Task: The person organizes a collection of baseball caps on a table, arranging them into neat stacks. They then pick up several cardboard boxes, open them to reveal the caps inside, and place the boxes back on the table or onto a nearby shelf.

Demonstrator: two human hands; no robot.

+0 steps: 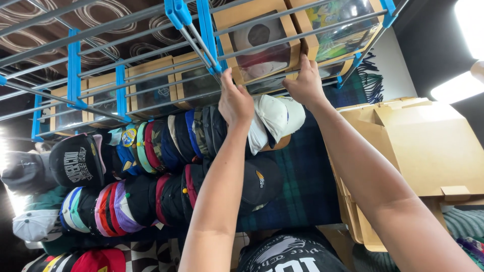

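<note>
Nearest the camera: the person's dark printed shirt point(292, 254), with both bare forearms reaching up and away.

Right of the arms: a stack of flat tan cardboard box blanks point(423, 146), lying on a dark green plaid blanket point(302, 186).

Left of the arms: two long rows of nested baseball caps point(146, 171) in many colours, brims overlapping. A white cap point(275, 118) lies just below the hands.

Left hand point(235, 100): fingers curled over the lower left edge of a tan cardboard display box with a clear window point(259, 43), gripping it. A cap shows behind the window.

Right hand point(306, 83): fingers pressed up against the same box's lower right corner, thumb spread, holding it.

Farthest: the box sits on a grey metal-rod rack with blue plastic joints point(75, 65), in a row of similar windowed boxes point(151, 85), beside a box with a colourful printed item point(343, 25).
</note>
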